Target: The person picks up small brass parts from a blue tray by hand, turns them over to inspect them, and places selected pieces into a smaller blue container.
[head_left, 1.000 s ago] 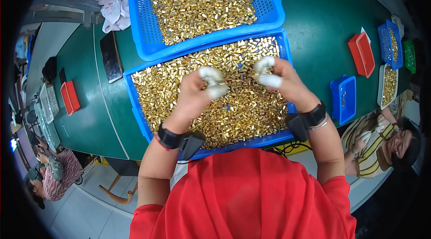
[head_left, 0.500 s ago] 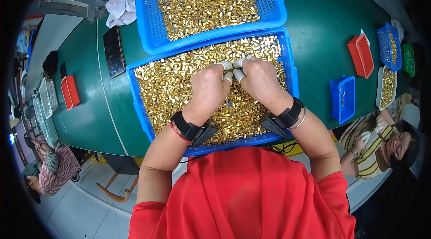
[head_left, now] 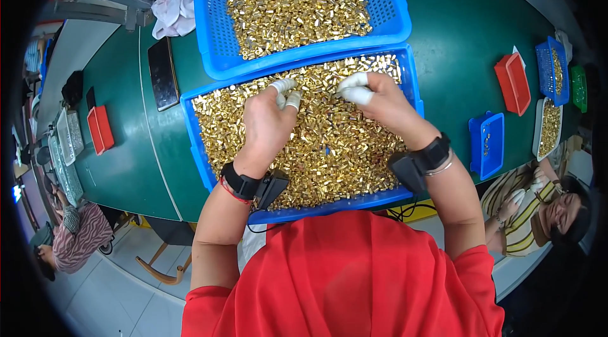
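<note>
My left hand [head_left: 271,115] hovers over the left half of a blue tray [head_left: 198,147] heaped with small gold-coloured metal fittings [head_left: 329,172]. White coverings wrap its fingertips, and the thumb and forefinger are curled but apart, with nothing visible between them. To its right, over the same heap, is my right hand [head_left: 383,101]. Its white-covered thumb and forefinger come together in a pinch. A tiny dark bit shows at their tips, too small to name. A small blue bit [head_left: 328,151] lies among the fittings.
A perforated blue basket [head_left: 212,26] of similar fittings sits against the tray's far edge. A phone [head_left: 163,74] and a pale cloth [head_left: 172,4] lie left on the green table [head_left: 443,14]. Small red [head_left: 513,83] and blue bins [head_left: 486,144] stand right. People sit at both sides.
My hands, close together at the tray's middle before, have moved apart, the left one leftward and the right one rightward. More fittings show between them.
</note>
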`<state>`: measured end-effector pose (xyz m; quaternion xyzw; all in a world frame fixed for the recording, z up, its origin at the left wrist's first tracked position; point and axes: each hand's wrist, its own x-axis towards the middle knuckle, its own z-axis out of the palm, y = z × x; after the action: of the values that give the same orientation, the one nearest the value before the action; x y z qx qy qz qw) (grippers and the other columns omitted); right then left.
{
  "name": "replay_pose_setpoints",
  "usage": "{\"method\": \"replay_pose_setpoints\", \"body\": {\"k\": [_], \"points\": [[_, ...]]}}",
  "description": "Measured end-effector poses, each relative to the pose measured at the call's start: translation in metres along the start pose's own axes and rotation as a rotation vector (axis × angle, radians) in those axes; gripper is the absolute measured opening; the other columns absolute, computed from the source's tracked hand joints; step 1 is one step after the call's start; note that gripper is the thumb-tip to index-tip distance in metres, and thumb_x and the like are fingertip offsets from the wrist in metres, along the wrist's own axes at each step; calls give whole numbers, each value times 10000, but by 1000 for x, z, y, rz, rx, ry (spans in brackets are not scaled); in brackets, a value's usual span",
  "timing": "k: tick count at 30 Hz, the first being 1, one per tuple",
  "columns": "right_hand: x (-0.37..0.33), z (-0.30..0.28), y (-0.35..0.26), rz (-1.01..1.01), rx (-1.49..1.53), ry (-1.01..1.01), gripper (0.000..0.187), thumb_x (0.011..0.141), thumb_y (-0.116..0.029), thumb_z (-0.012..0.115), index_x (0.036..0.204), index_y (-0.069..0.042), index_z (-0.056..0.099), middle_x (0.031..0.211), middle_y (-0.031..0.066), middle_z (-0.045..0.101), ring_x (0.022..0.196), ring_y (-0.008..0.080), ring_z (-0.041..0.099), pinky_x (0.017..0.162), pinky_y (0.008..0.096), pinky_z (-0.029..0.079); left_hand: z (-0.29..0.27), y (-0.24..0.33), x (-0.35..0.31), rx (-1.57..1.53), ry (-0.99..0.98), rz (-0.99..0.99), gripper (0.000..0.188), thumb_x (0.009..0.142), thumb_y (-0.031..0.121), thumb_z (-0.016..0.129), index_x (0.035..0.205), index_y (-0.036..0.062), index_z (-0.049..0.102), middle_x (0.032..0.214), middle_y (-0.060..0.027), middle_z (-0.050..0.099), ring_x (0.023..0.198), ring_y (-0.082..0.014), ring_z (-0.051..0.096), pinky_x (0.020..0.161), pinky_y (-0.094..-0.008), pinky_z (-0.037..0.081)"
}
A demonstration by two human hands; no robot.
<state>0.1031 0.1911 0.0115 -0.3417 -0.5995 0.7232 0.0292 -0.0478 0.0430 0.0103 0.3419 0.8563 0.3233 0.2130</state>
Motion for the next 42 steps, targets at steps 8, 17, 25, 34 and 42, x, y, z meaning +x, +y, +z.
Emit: {"method": "replay_pose_setpoints", "body": {"k": [8, 17, 25, 34, 42], "points": [[23, 35, 8, -406, -954, 246, 167, 758, -154, 671, 890, -51, 680, 740, 176, 637, 672, 332, 627, 610, 419, 500, 7, 2, 12, 201, -63, 51, 221, 749, 159, 678, 925, 27, 685, 571, -162, 588, 528, -316, 587, 527, -402, 464], [29, 35, 9, -358, -880, 197, 203, 725, -161, 701, 892, -48, 688, 698, 179, 628, 652, 335, 621, 621, 412, 508, 9, -8, 18, 142, -152, 28, 261, 733, 160, 706, 941, 5, 682, 630, -186, 618, 515, -260, 586, 542, -364, 475], [30, 39, 9, -324, -897, 185, 231, 713, -171, 719, 895, -32, 687, 666, 193, 619, 623, 334, 618, 616, 400, 507, 8, -9, 23, 111, -208, 62, 243, 726, 185, 693, 906, 22, 687, 635, -191, 613, 603, -343, 614, 590, -422, 492], [29, 35, 12, -300, -751, 186, 223, 733, -154, 706, 911, -21, 688, 649, 195, 616, 577, 323, 609, 603, 382, 498, 8, -9, 22, 114, -199, 106, 225, 736, 181, 684, 902, 27, 688, 640, -187, 614, 596, -342, 611, 585, -422, 490], [25, 32, 13, -376, -722, 136, 192, 757, -151, 687, 889, -11, 672, 668, 187, 618, 573, 316, 599, 574, 393, 483, 9, -14, 20, 94, -175, 182, 194, 747, 149, 676, 888, 16, 683, 622, -184, 606, 575, -337, 604, 549, -416, 482]]}}
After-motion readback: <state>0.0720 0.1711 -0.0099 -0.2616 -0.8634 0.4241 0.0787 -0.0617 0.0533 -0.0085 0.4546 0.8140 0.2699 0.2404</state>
